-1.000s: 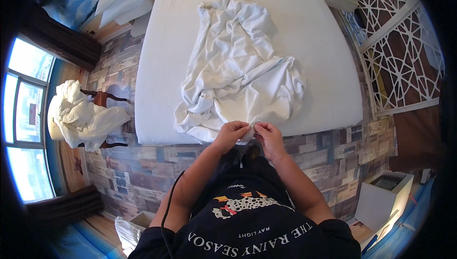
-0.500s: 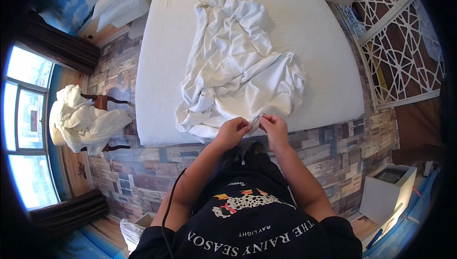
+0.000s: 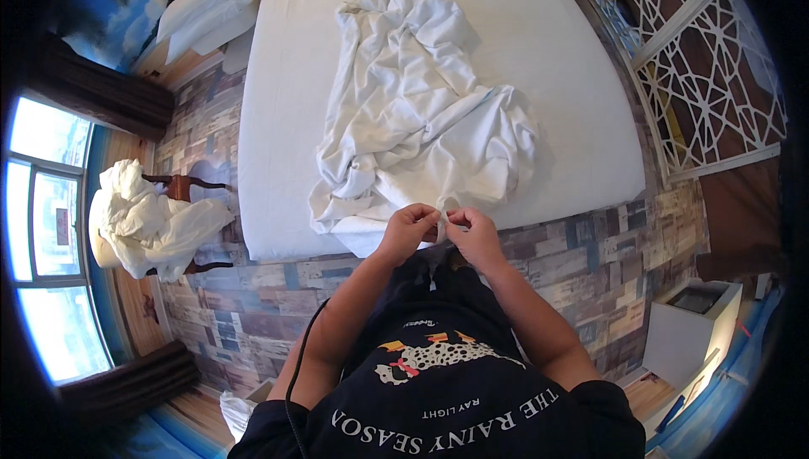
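A crumpled white duvet cover [image 3: 404, 113] lies heaped along the middle of the bed, its near end reaching the mattress edge in front of me. At that end, my left hand [image 3: 408, 231] pinches a bit of the cover's edge between thumb and fingertips. Close beside it, my right hand [image 3: 472, 233] also pinches the edge, with a small fold of white cloth raised between the two hands. What exactly lies between the fingertips is too small to make out.
The bed [image 3: 581, 139] has a smooth white sheet. On the left, a puffy white duvet [image 3: 156, 214] is piled over a chair [image 3: 181, 187]. Pillows [image 3: 211, 8] sit at the far left. A white lattice screen [image 3: 708, 71] stands right, and a white cabinet [image 3: 683, 332] lower right.
Both hands have shifted slightly left. The right hand has turned a little, and a fold of the cover now stands up between the hands. The rest of the cover lies much the same.
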A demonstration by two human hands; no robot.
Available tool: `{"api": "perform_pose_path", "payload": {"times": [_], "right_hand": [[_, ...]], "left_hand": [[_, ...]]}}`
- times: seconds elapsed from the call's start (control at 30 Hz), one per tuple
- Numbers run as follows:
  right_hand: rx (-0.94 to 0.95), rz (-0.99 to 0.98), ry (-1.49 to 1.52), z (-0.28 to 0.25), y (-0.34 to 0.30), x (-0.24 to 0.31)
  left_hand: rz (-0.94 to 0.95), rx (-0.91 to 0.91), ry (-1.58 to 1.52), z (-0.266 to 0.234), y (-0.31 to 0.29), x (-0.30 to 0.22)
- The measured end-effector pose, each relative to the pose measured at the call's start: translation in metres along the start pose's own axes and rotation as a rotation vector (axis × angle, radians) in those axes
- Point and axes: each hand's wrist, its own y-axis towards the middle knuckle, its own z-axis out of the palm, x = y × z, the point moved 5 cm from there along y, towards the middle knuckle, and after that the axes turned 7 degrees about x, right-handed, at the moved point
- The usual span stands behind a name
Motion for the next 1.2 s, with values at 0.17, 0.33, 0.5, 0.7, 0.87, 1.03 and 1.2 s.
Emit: {"api": "perform_pose_path", "payload": {"times": [0.17, 0.33, 0.5, 0.7, 0.87, 1.03, 1.2], "right_hand": [[-0.078, 0.184, 0.120, -0.007, -0.008, -0.021], [-0.179, 0.382, 1.208, -0.011, -0.028, -0.064], [-0.189, 0.405, 1.389, -0.006, -0.053, -0.123], [-0.008, 0.457, 0.031, -0.010, -0.068, -0.115], [-0.355, 0.790, 0.302, -0.032, -0.138, -0.271], [-0.392, 1.081, 0.105, -0.059, -0.208, -0.374], [-0.383, 0.401, -0.682, -0.005, -0.070, -0.187]], "left_hand": [[0.063, -0.089, 0.124, -0.006, 0.013, 0.007], [0.012, -0.199, -0.245, -0.030, 0.020, 0.000], [-0.098, -0.044, 0.319, -0.055, 0.006, -0.019], [-0.130, -0.207, 1.253, -0.112, 0.013, -0.008], [0.223, -0.515, 0.604, -0.158, 0.031, -0.039], [0.188, -0.481, 0.399, -0.154, 0.045, -0.044], [0.046, -0.216, 0.804, -0.090, 0.030, -0.040]]}}
